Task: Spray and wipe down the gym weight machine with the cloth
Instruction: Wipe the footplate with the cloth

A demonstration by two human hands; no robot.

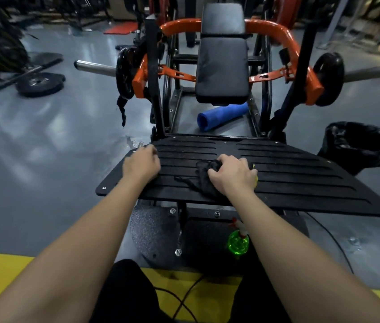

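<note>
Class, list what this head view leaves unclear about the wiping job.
1. Cloth: head view, largely hidden under the right hand.
2. Spray bottle: head view, partly behind the right forearm; details too small.
3. Left hand: head view, fingertips blurred at the footplate edge; grip uncertain.

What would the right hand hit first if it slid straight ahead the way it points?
Nothing on the black ribbed footplate: the right hand, gripping the black cloth, has a free path to its far edge. Beyond, probably the blue foam roll, though depth is unclear.
</note>
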